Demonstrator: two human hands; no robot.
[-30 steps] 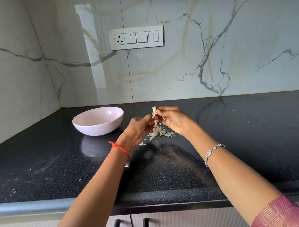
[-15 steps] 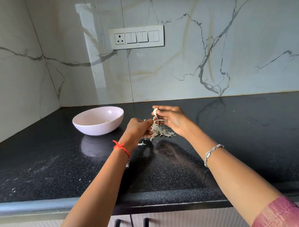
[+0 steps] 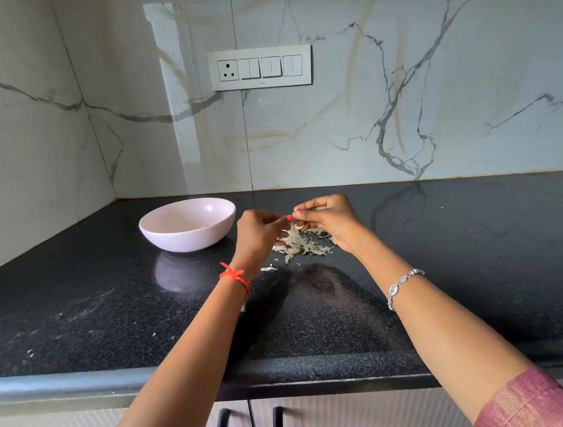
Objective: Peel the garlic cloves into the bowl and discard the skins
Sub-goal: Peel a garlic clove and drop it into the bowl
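Observation:
A pale pink bowl (image 3: 178, 237) stands on the black counter, left of my hands, with a few peeled cloves just visible inside. A heap of papery garlic skins (image 3: 302, 243) lies on the counter under and between my hands. My right hand (image 3: 330, 221) pinches a small garlic clove (image 3: 295, 210) at its fingertips, mostly hidden by the fingers. My left hand (image 3: 258, 230) has its fingers curled, and its fingertips meet the right hand's at the clove; what it pinches is hidden.
The black granite counter (image 3: 453, 270) runs to marble walls at the back and left. A switch panel (image 3: 260, 67) is on the back wall. Stray skin bits (image 3: 268, 268) lie near my left wrist. Cabinet handles (image 3: 222, 424) show below the front edge.
The clove, held up in plain view by my right hand earlier, is now tucked between both hands' fingertips. My left hand rose from the skin heap to meet it.

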